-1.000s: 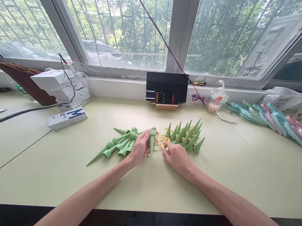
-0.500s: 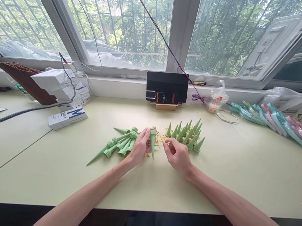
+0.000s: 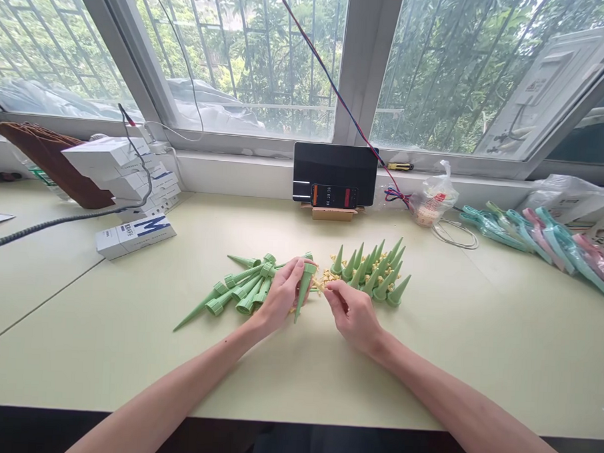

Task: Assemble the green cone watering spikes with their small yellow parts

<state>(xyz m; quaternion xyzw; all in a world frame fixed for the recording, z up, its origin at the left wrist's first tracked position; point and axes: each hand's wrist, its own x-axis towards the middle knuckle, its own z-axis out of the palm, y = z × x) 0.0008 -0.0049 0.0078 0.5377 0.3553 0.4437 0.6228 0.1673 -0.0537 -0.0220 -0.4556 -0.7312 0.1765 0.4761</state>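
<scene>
1. Head view: the left hand (image 3: 285,286) grasps a green spike (image 3: 304,290) near its wide end, tip slanting down; that end is presumably the easier one to grip.
2. The right hand (image 3: 355,312) is just beside it, thumb and finger closed on what looks like a yellow peg (image 3: 318,285), a fingertip pinch that suits so small a part.
3. Just beyond the right fingertips lie loose pegs (image 3: 330,276), seemingly placed for short reaches.
4. Near the left hand lies a heap of spikes (image 3: 246,291); on the right, standing spikes (image 3: 374,276) rest on their wide ends, likely for steadiness, with pegs scattered among them.
5. Farther back, a phone (image 3: 334,196) leans against a dark panel (image 3: 335,164), apparently for upright viewing.
</scene>
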